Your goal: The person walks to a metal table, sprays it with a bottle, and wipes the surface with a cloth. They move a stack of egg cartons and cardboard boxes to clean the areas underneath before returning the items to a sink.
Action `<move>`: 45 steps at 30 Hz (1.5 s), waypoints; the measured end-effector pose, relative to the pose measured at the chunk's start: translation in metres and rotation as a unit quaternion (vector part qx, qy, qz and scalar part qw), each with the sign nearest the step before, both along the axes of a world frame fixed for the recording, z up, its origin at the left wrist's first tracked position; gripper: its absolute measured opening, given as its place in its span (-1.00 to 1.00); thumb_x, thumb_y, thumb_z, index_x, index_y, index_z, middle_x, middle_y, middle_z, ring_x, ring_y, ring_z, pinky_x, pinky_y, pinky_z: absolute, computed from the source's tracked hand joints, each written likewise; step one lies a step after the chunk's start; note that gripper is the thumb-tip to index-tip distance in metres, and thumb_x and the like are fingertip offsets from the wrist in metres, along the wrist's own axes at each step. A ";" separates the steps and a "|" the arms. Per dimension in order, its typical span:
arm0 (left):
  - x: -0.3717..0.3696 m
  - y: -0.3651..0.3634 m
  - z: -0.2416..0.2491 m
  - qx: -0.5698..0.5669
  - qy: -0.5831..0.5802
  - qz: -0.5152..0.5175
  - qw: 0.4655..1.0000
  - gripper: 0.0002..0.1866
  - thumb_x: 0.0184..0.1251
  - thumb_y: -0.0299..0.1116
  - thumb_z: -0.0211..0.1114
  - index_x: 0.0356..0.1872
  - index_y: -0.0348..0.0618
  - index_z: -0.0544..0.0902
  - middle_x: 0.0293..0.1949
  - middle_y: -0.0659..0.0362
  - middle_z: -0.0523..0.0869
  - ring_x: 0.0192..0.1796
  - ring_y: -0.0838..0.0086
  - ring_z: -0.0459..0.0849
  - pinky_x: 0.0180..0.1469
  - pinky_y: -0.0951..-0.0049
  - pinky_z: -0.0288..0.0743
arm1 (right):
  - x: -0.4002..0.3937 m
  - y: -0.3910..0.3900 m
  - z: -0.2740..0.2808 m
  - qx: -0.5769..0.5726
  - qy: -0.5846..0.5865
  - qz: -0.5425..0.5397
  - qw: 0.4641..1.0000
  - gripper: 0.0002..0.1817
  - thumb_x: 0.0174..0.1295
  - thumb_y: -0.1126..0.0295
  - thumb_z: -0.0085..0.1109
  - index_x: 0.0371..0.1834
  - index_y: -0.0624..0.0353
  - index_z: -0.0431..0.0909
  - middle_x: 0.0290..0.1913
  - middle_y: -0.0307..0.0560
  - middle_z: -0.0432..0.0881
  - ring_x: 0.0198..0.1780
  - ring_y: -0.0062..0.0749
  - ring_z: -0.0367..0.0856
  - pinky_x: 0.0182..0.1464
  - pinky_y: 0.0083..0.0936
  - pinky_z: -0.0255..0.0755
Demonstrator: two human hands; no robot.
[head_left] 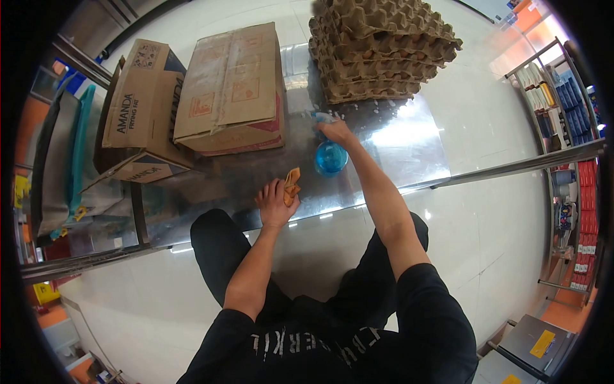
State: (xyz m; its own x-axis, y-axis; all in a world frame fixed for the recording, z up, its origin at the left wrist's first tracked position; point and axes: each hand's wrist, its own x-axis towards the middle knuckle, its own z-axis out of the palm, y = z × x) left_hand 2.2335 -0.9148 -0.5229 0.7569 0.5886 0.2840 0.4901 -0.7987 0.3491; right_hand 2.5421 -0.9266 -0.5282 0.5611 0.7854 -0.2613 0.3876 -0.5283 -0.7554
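My right hand [334, 130] is closed round the neck of a spray bottle [331, 160] filled with blue liquid, over the shiny metal shelf [246, 176]. The bottle's nozzle faces the egg trays, and white foam spots [377, 110] dot the metal in front of them. My left hand [276, 201] grips a crumpled orange cloth [291, 187] near the shelf's front edge. Part of the cloth sticks out past the thumb side.
A tall stack of cardboard egg trays [377, 57] stands at the back right of the shelf. Two cardboard boxes, a taped one [230, 83] and an open frying fat box [137, 102], sit at the left. A metal rail [511, 165] runs to the right, towards stocked shelves [569, 115].
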 end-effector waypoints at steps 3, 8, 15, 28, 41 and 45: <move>0.001 -0.001 0.001 -0.003 0.006 0.003 1.000 -0.40 -0.06 -0.11 0.38 0.05 -0.13 0.48 0.08 0.09 0.50 0.11 0.16 0.45 0.12 0.11 0.28 | 0.006 -0.006 0.007 -0.011 -0.039 0.038 0.998 -0.44 0.05 -0.05 0.10 0.02 0.10 0.61 0.11 0.39 0.51 0.16 0.27 0.43 0.23 -0.21 0.32; 0.000 0.000 -0.001 0.000 0.022 0.009 1.000 -0.40 -0.02 -0.06 0.36 0.07 -0.07 0.47 0.10 0.16 0.48 0.13 0.23 0.42 0.13 0.11 0.29 | 0.004 -0.026 0.021 -0.018 -0.013 -0.072 0.997 -0.48 0.09 0.01 0.15 0.03 0.10 0.61 0.07 0.28 0.57 0.10 0.23 0.50 0.15 -0.25 0.39; 0.000 0.000 0.002 -0.004 0.007 0.007 1.000 -0.41 -0.01 -0.08 0.37 0.06 -0.08 0.47 0.09 0.14 0.49 0.11 0.21 0.44 0.11 0.10 0.30 | 0.014 -0.073 0.040 0.101 0.099 -0.057 0.988 -0.46 0.11 0.11 0.26 0.09 0.23 0.54 -0.09 0.04 0.66 -0.05 -0.28 0.61 0.00 -0.43 0.46; 0.001 -0.001 0.001 -0.015 0.006 0.001 1.000 -0.43 -0.01 -0.12 0.36 0.03 -0.13 0.46 0.08 0.10 0.50 0.11 0.16 0.45 0.17 0.06 0.29 | -0.060 -0.299 0.090 0.133 -0.250 -0.470 0.836 -0.48 0.20 0.21 0.31 0.14 0.26 0.46 -0.04 0.14 0.66 -0.01 -0.07 0.65 0.02 -0.36 0.46; 0.043 -0.034 0.009 -0.011 -0.051 -0.043 0.998 -0.37 -0.01 -0.18 0.39 0.12 -0.14 0.40 0.09 -0.01 0.41 0.09 0.03 0.45 0.17 0.00 0.30 | -0.137 -0.338 -0.051 0.023 -0.378 -0.532 0.758 -0.31 0.00 0.18 0.48 0.14 0.32 0.41 -0.36 0.15 0.63 -0.23 0.11 0.62 -0.08 -0.19 0.46; 0.074 -0.074 0.009 -0.125 -0.076 -0.165 0.975 -0.32 0.00 -0.28 0.41 0.18 -0.17 0.36 0.14 -0.02 0.37 0.13 -0.01 0.44 0.17 0.03 0.33 | -0.181 -0.321 -0.055 -0.172 -0.049 -0.662 0.728 -0.46 0.01 0.23 0.45 -0.03 0.30 0.46 -0.19 0.19 0.58 -0.09 0.05 0.57 -0.06 -0.23 0.47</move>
State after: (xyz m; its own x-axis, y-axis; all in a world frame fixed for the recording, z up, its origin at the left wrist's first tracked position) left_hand 2.3070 -0.9887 -0.5141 0.8774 0.3844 0.2871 0.1473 -0.7854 0.6013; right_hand 2.3613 -1.2480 -0.5834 0.7963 -0.5628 -0.2218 -0.5896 -0.6401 -0.4926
